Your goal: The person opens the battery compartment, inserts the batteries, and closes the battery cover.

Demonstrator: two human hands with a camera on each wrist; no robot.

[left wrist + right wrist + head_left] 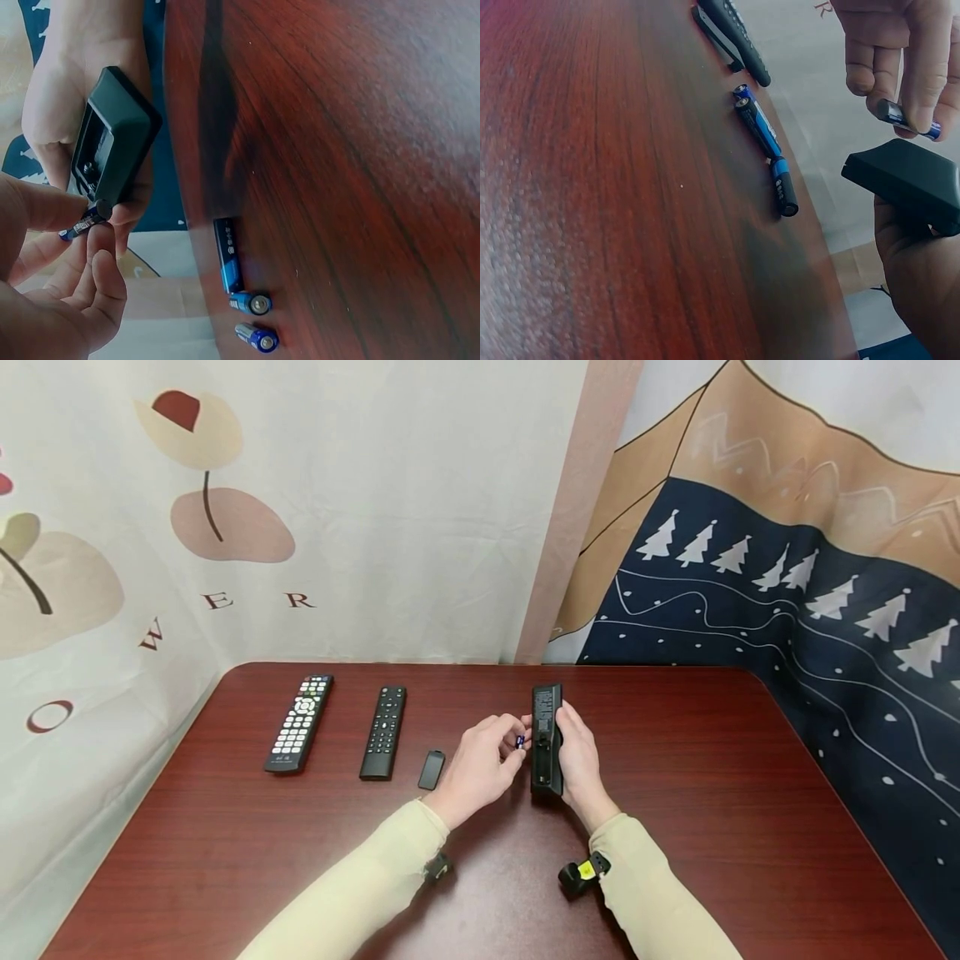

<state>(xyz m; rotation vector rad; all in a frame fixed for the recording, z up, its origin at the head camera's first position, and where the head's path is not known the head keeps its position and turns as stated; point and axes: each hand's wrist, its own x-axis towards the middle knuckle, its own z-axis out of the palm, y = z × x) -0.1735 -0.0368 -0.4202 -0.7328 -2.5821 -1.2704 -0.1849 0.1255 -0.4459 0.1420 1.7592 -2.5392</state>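
Observation:
My left hand (pixel 480 764) pinches a small blue AAA-looking battery (pixel 85 220) between thumb and fingers. Beside it, my right hand (pixel 583 764) grips a black remote control (pixel 546 718), its labelled back turned towards the head camera. The remote's battery compartment (pixel 94 146) lies uncovered in the left wrist view, with a metal spring at its near end. The battery is held close to that end; whether it touches the remote I cannot tell. On the table, three loose batteries appear in the left wrist view: a black-and-blue one (pixel 227 255), another (pixel 251 303) and a blue one (pixel 256 337).
Left of my hands lie a small black battery cover (pixel 431 770), a slim black remote (pixel 383 733) and a larger remote with white buttons (pixel 300 724). All rest on the reddish-brown table (pixel 712 827), whose far edge meets a hanging printed curtain (pixel 412 527).

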